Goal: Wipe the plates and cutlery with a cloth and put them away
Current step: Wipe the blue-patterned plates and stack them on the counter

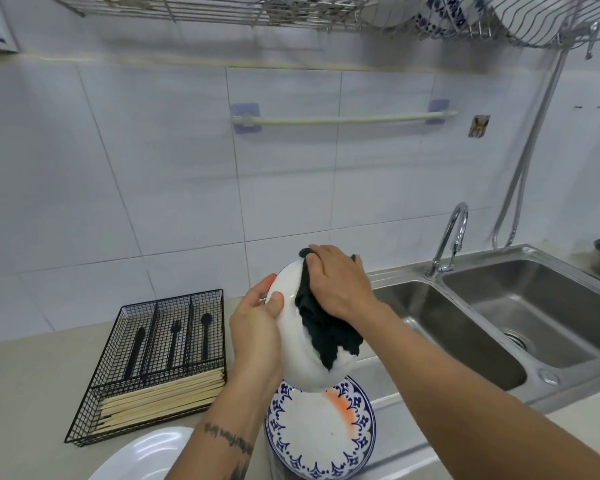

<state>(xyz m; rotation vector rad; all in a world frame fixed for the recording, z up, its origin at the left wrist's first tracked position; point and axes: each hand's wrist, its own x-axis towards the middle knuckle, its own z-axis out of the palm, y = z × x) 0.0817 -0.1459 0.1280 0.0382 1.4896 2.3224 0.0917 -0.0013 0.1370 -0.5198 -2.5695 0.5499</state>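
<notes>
Head view: left hand (257, 323) grips white plate (293, 344) rim, tilted above patterned plate (321, 434); right hand (340, 282) presses dark cloth (326, 327) on it. Rotate plate w/ firm strokes, cover rim & centre.

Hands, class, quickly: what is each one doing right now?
Left hand: grips the round white ceramic plate by its rim.
Right hand: presses the dark crumpled cloth onto it.

Single head view, close, looking forward-down over counter (32, 382) toward wall.
</notes>
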